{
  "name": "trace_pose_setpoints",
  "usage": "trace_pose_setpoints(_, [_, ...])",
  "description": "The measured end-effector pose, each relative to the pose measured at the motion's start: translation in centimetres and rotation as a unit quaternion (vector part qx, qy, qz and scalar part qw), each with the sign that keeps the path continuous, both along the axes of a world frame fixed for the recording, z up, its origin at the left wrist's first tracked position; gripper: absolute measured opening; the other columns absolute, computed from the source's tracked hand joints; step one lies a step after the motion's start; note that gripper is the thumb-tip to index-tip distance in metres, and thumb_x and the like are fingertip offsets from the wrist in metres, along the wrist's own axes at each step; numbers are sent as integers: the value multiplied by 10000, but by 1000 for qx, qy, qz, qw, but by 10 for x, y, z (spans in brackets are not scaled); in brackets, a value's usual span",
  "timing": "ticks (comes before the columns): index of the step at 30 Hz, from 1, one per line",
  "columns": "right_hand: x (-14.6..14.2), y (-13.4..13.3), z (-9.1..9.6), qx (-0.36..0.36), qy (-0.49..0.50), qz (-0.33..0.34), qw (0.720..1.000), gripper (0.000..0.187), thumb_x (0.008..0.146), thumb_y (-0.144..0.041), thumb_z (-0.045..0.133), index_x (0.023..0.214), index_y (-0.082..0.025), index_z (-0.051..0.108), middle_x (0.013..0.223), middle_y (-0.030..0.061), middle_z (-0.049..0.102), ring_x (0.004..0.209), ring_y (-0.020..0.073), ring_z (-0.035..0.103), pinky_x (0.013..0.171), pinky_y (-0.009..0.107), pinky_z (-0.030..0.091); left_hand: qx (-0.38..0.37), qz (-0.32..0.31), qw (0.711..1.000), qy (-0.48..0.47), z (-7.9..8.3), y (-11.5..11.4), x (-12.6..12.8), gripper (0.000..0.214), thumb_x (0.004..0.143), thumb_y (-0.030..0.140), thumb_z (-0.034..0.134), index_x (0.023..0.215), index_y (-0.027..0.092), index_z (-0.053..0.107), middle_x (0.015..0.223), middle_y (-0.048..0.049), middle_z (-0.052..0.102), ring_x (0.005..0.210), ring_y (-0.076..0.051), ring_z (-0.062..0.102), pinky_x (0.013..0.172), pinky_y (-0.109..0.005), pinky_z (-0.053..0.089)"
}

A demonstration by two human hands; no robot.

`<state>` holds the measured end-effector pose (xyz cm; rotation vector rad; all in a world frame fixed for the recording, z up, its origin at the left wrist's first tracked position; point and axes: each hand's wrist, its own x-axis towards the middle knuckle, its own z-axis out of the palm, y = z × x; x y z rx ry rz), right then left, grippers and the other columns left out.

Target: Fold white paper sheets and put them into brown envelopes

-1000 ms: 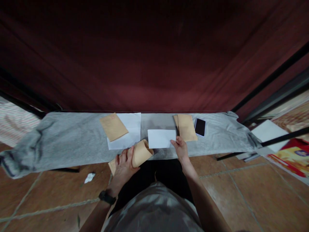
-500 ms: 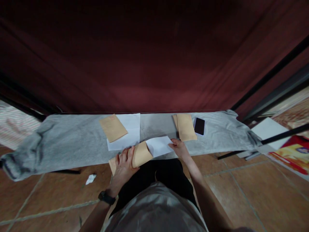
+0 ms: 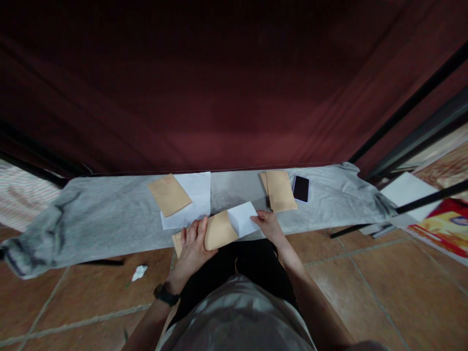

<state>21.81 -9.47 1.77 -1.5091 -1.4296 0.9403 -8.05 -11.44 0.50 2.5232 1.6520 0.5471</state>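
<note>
My left hand [image 3: 192,242] grips a brown envelope [image 3: 219,230] at the near edge of a long bench covered with grey cloth [image 3: 102,214]. My right hand [image 3: 268,225] pinches a folded white paper [image 3: 242,219], whose left part sits in the envelope's mouth. Behind them lie a second brown envelope [image 3: 168,194] on white sheets [image 3: 193,197], and a small stack of brown envelopes [image 3: 280,190] beside a dark phone [image 3: 301,188].
A dark red curtain [image 3: 219,87] hangs right behind the bench. The floor is brown tile with a crumpled white scrap [image 3: 140,272] at the left. White sheets [image 3: 407,192] and a colourful printed board [image 3: 444,229] lie at the right, behind black bars.
My right hand has slid the white paper left from the cloth into the open envelope. My left hand has flattened the envelope and shifted slightly right.
</note>
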Motion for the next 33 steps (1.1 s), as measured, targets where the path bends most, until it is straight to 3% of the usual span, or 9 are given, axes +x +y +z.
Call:
trace_pose_setpoints(3, [-20, -3, -8, 17, 20, -13, 1000, 235, 823, -382, 607, 726, -204, 725, 909, 52, 748, 802, 208, 662, 692, 288, 498, 13, -26, 1000, 11, 10, 3, 12, 1116, 725, 339, 754, 1606, 209, 80, 1458, -198, 425, 1403, -390, 376, 1185, -637, 180])
trace_pose_setpoints(5, [-28, -4, -11, 30, 40, -29, 998, 214, 825, -370, 613, 806, -215, 760, 1083, 67, 746, 930, 228, 677, 788, 310, 513, 15, -39, 999, 22, 16, 5, 18, 1107, 714, 319, 758, 1603, 213, 108, 1458, -201, 418, 1406, -390, 373, 1190, -643, 159])
trace_pose_setpoints(9, [-25, -3, -11, -23, 110, -11, 994, 243, 805, -400, 637, 782, -199, 771, 900, 46, 760, 770, 214, 670, 696, 305, 506, -13, -77, 996, 36, 24, 8, 20, 1111, 696, 284, 758, 1601, 237, 114, 1468, -183, 406, 1426, -382, 353, 1196, -649, 145])
trace_pose_setpoints(14, [-20, -5, -10, -77, 169, -45, 982, 294, 759, -448, 669, 783, -175, 775, 658, 6, 698, 617, 175, 593, 600, 277, 451, -37, -105, 994, 22, 26, 8, 19, 1130, 682, 276, 749, 1603, 262, 95, 1475, -153, 410, 1432, -365, 353, 1206, -642, 147])
trace_pose_setpoints(20, [-42, -13, -18, -77, 154, -7, 985, 263, 767, -412, 629, 673, -183, 718, 629, -20, 642, 596, 137, 551, 585, 244, 404, -15, -106, 994, 17, 25, 7, 33, 1082, 676, 240, 729, 1595, 237, 158, 1433, -165, 449, 1390, -362, 407, 1209, -624, 168])
trace_pose_setpoints(24, [-50, -14, -20, -81, 116, -19, 990, 201, 755, -319, 622, 604, -196, 669, 636, -16, 629, 636, 150, 575, 587, 240, 414, -16, -121, 992, 19, 27, 8, 39, 1063, 690, 242, 719, 1594, 237, 159, 1448, -174, 447, 1388, -360, 411, 1206, -629, 171])
trace_pose_setpoints(33, [-45, -16, -15, -14, 95, -91, 991, 48, 731, -244, 631, 770, -223, 650, 787, -9, 650, 733, 162, 618, 704, 270, 473, -6, -133, 991, 29, 30, 14, 41, 1060, 693, 230, 724, 1599, 229, 174, 1464, -171, 453, 1415, -357, 394, 1208, -631, 172])
